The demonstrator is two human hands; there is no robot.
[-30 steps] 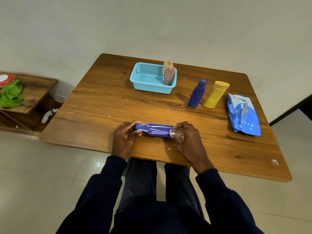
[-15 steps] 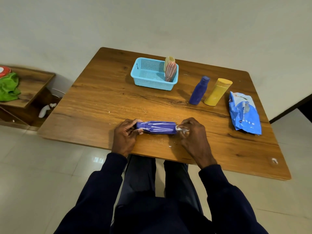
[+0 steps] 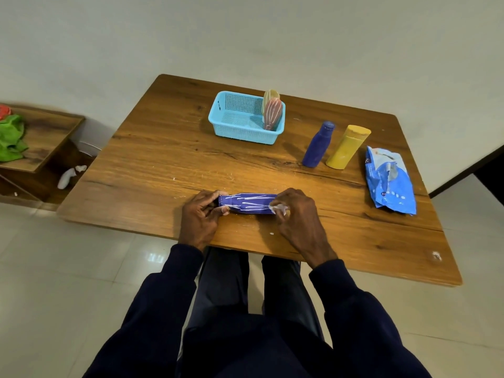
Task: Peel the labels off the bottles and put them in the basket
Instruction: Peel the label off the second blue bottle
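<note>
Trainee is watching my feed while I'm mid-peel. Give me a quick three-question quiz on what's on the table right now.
1. True or false: the purple bottle lies on its side on the table, the left hand gripping its cap end and the right hand pinching a white label scrap at the other end.
2. What is inside the blue basket? A. nothing. B. two bottles leaning at its right wall. C. one bottle lying flat.
3. Fill in: ___ bottles stand upright on the table outside the basket.

Key: 1 true; 2 B; 3 two, the blue bottle and the yellow bottle.
</note>
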